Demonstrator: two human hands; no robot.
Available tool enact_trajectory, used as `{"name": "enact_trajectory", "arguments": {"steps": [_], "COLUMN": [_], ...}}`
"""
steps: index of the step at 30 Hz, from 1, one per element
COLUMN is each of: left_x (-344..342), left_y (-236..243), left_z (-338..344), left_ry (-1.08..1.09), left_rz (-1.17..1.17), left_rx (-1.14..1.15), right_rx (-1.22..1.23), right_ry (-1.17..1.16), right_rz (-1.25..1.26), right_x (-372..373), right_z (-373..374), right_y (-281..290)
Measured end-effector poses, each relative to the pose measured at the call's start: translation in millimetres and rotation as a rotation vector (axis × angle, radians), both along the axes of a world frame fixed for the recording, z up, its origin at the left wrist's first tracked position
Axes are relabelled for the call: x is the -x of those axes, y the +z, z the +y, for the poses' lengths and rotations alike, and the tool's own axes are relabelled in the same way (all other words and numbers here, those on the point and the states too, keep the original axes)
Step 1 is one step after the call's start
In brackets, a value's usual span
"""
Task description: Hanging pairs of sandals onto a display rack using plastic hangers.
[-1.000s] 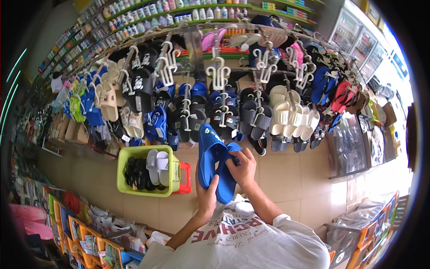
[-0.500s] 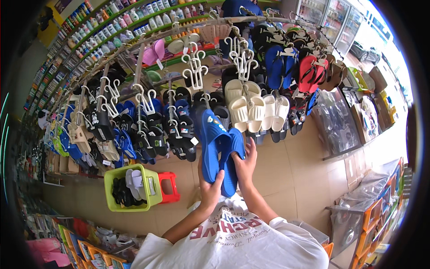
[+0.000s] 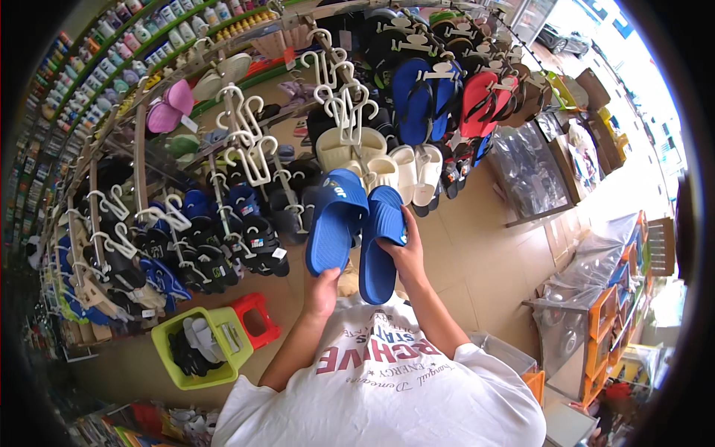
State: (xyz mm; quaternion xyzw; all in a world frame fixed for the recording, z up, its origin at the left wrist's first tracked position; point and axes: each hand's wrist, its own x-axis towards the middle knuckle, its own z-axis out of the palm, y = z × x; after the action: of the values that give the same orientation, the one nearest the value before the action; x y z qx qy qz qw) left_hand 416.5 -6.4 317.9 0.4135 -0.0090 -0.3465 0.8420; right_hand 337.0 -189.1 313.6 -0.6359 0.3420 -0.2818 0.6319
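Two blue slide sandals are up in front of my chest, one in each hand, soles down and toe straps away from me. My left hand grips the heel of the left blue slide, whose strap carries a pale print. Round the side of the right blue slide, near its strap, my right hand is closed, with the thumb over the edge. Just beyond them, cream slides and white slides hang on the rack. White hooked hangers without shoes stick out above the cream ones.
A metal rack of hanging footwear spans the far side, with black slides, blue flip-flops and red flip-flops. On the floor at left stand a yellow-green bin holding footwear and a red stool. Plastic-covered shelving is at right.
The slides have come apart from side by side overlap, and both are tilted flatter. My left hand has shifted left to the heel. The whole view has turned, moving the rack leftward.
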Motion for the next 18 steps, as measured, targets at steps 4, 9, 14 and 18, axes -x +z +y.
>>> {"name": "enact_trajectory", "arguments": {"steps": [4,9,14,18], "left_x": [-53,-84,-88,-101], "left_y": [-9,-25,-15,-25], "left_z": [-15,-25,-32,-29], "left_ry": [-0.073,-0.176,-0.071,0.055], "left_rz": [0.114,0.203,0.403,0.324], "left_rx": [0.136,0.2,0.266,0.221], "right_rx": [-0.138,-0.368,-0.381,-0.371], "right_ry": [0.023,0.003,-0.062,-0.015], "right_rz": [-0.143,-0.134,0.015,0.011], "right_x": [-18,-24,-43,-59], "right_z": [-39,-82,-103,-118], "right_y": [13,8,7,9]}}
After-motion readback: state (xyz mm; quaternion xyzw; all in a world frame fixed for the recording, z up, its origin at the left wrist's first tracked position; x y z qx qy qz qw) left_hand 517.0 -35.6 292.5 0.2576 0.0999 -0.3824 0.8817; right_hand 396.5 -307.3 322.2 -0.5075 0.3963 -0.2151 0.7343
